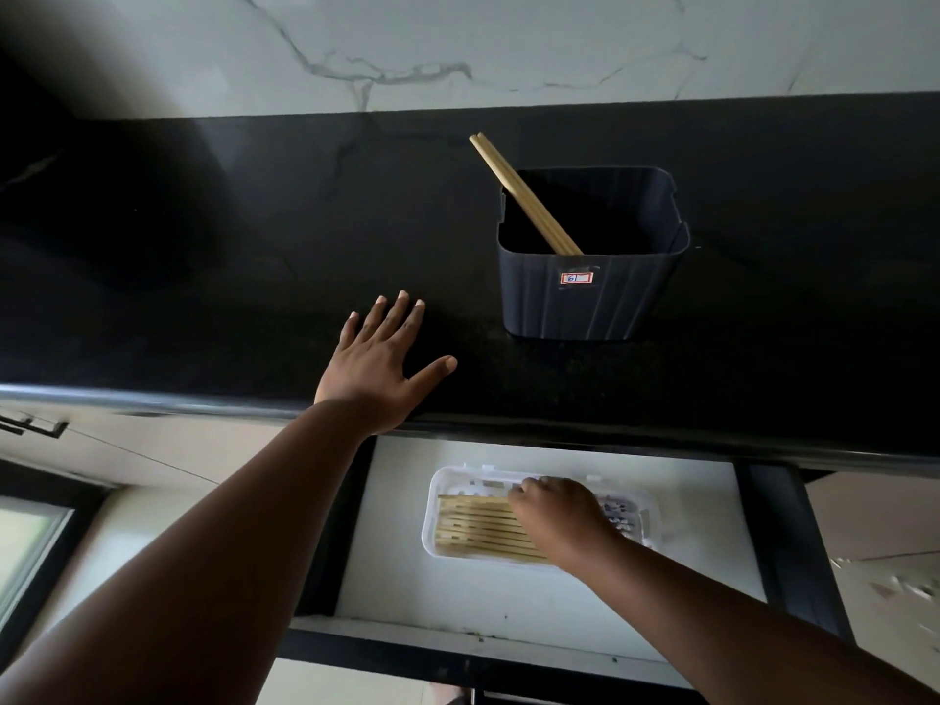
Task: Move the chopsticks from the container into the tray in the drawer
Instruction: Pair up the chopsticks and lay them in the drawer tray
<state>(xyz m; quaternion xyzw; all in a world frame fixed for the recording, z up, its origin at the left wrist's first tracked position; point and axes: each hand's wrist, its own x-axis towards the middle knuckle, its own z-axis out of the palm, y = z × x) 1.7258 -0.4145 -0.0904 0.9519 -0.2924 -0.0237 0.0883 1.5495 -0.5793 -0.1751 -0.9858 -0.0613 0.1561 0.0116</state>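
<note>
Down in the open drawer (534, 618), most of the chopsticks (478, 526) already lie side by side in the white tray (432, 516), running lengthways and filling its left part. The right hand (554, 516) rests over them near the tray's middle, knuckles up, fingers bent down toward the sticks; whether its grip is clamped on a stick or just letting go cannot be told, since the fingertips are hidden under the hand. A last pair of chopsticks (519, 190) leans in the dark container (585, 297), tips down inside, upper ends poking out past its far left corner. The container stands on the black desk (254, 246), just behind the drawer and well apart from the left hand (379, 363). That hand lies flat on the desk near its front edge, fingers spread and straight, holding nothing. Judging by this, the job looks nearly done: what remains is to fetch the last pair and lay it with the others.
</note>
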